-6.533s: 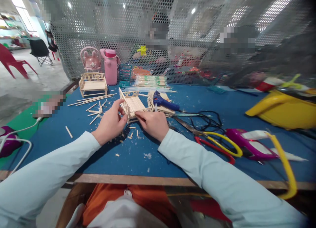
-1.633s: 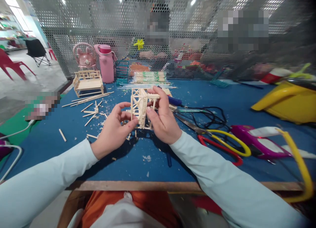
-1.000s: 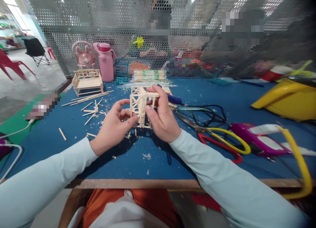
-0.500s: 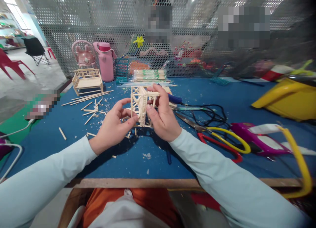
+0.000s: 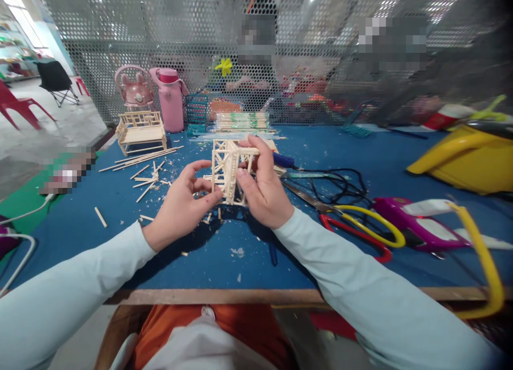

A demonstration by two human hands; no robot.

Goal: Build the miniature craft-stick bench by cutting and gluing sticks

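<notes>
Between my two hands is a small lattice frame (image 5: 230, 172) built from thin wooden sticks, held up above the blue tabletop. My left hand (image 5: 182, 205) grips its left side, thumb in front at the lower edge and fingers behind. On the other side, my right hand (image 5: 265, 186) has its thumb against the front face and its fingers around the upper right corner, hiding part of the frame. Loose cut sticks (image 5: 154, 175) and shavings lie to the left. A little stick-built bench (image 5: 142, 132) stands farther back on that side.
Scissors (image 5: 340, 212) with yellow and red handles and a purple glue gun (image 5: 417, 226) lie at the right, near a black cord (image 5: 352, 186). A yellow dustpan (image 5: 465, 162) sits beyond. Behind are a pink bottle (image 5: 171, 103), packed sticks (image 5: 242, 121) and a perforated metal screen (image 5: 316, 55).
Both hands keep their hold on the frame. My left fingers and thumb have shifted very slightly; the whole view has drifted a few pixels.
</notes>
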